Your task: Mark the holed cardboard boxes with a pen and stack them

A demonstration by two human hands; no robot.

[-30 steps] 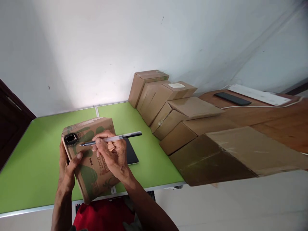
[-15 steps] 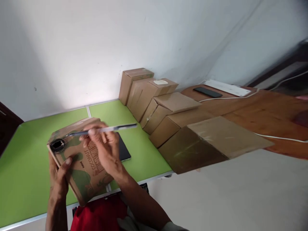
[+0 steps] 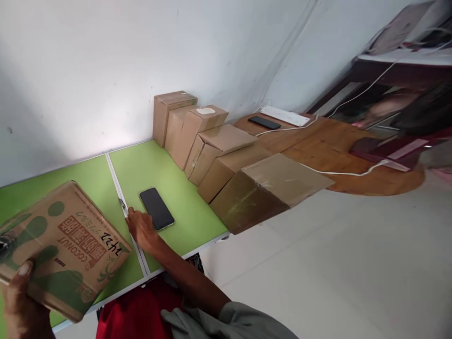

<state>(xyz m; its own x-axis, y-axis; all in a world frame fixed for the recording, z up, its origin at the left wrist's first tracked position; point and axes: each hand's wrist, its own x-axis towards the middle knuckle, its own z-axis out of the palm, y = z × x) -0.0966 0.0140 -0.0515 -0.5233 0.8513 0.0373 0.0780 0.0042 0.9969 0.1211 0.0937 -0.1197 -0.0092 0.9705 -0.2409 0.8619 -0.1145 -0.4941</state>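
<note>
My left hand (image 3: 21, 301) grips the near corner of a brown cardboard box (image 3: 67, 240) printed with green shapes and the word COCONUT, with handwritten numbers on its side. The box is held tilted over the left of the green table (image 3: 158, 165). My right hand (image 3: 139, 227) rests on the table with its fingers curled around the pen (image 3: 123, 206), which lies along the table's seam. A black phone (image 3: 157, 207) lies flat just right of that hand.
A row of several plain cardboard boxes (image 3: 212, 150) runs from the wall to the table's right edge. Beyond it a wooden table (image 3: 332, 146) carries a second phone, a white power strip and cables. White floor lies to the right.
My right hand has left the box and lowered the pen to the table beside the phone. My left hand has swung the box left and towards me. The view has turned right.
</note>
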